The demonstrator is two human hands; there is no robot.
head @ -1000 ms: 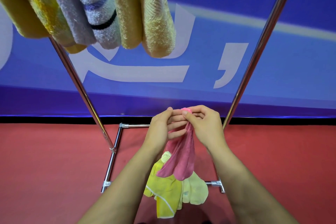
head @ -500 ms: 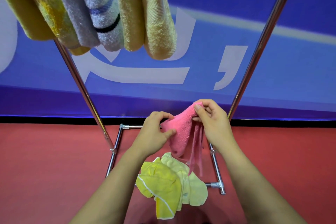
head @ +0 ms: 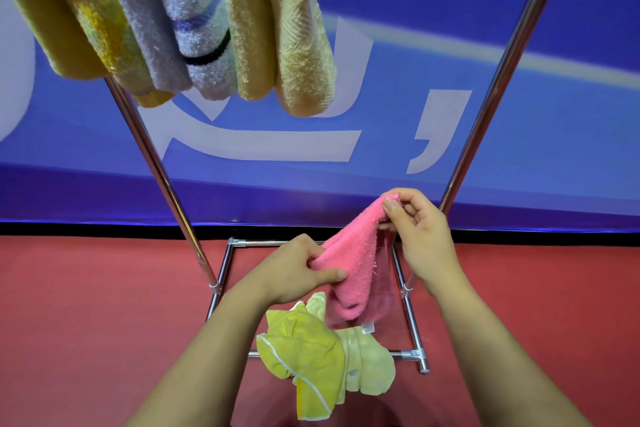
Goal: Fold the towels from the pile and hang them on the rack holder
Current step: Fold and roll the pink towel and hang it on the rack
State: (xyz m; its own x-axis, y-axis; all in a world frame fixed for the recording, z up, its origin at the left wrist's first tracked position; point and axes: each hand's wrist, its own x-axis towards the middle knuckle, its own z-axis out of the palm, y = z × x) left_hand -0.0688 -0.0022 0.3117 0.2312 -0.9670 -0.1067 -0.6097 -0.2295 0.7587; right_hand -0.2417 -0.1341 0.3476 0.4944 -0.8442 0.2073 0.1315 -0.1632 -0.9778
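Centre frame: pink towel (head: 353, 253) pinched at two corners — right hand (head: 420, 236) higher, left hand (head: 294, 269) lower. A small blank tag (head: 368, 327) hangs from it. Yellow towels (head: 322, 360) lie below; hung towels (head: 194, 21) upper left — banner (head: 398, 135) lettering illegible.

The hung towels (head: 194, 21) at the upper left of the frame are cut off by the top edge, so the bar carrying them is out of sight. They also hide the upper part of the left rack pole (head: 166, 177). The pink towel (head: 353, 263) covers the left hand's (head: 294, 270) fingertips and part of the pale yellow towel (head: 370, 364). Both forearms leave through the bottom edge. The white lettering on the blue banner (head: 519, 149) is cropped and unreadable.
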